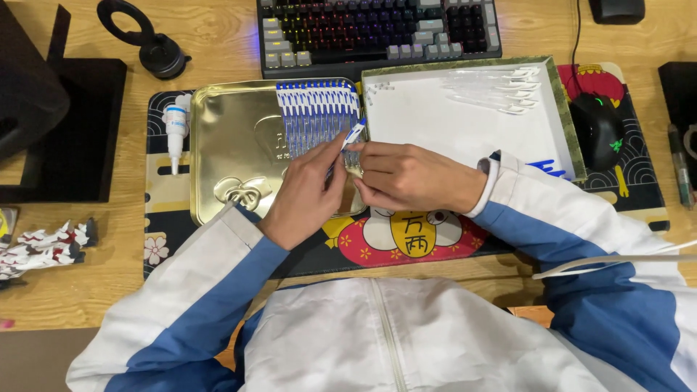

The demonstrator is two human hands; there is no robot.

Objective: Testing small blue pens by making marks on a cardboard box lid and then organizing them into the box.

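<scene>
White and blue jacket sleeves fill the bottom of the view, both forearms angling inward over a dark mat [163, 239] printed with a red and yellow cartoon figure. On it lies a shallow gold tin lid [232, 145], with a row of narrow white and blue strips [316, 116] fanned along its upper right. Left of the tin sits a small white glue bottle [175, 131] with a blue label. To the right, a white tray [435, 127] with a green rim holds clear plastic pieces [501, 91]. The left hand [301, 199] pinches one blue-tipped strip [353, 135], tilted up. The right hand [406, 178] curls its fingertips against the strip's lower end, at the tin's right edge.
</scene>
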